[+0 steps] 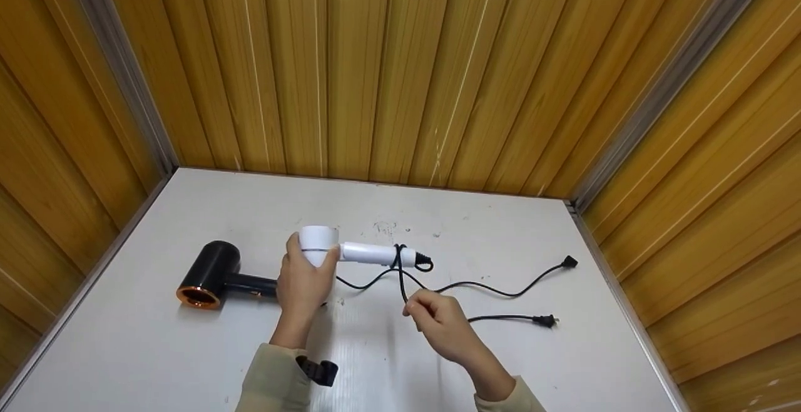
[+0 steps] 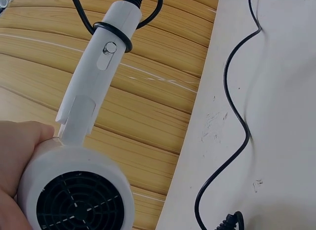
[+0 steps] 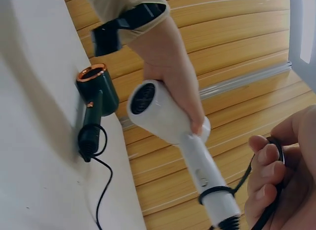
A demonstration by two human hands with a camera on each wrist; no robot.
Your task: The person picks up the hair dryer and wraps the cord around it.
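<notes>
A white hair dryer (image 1: 375, 253) is held above the table by my left hand (image 1: 305, 280), which grips it round the barrel. Its handle points to the right, and the black cord (image 3: 217, 189) loops once round the handle near its end. In the left wrist view the round black intake grille (image 2: 80, 203) and a slide switch (image 2: 107, 52) show. My right hand (image 1: 441, 324) pinches the cord below the handle, fingers curled over it in the right wrist view. To the left, a dark hair dryer (image 1: 213, 268) with a copper-coloured rim lies on the table, its handle partly behind my left hand.
The dark dryer's cord (image 2: 229, 67) runs in waves across the white table (image 1: 513, 236). Two black plugs, an upper plug (image 1: 569, 262) and a lower plug (image 1: 545, 320), lie at the right. Yellow wood-look panels (image 1: 375, 74) wall the table at the back and sides.
</notes>
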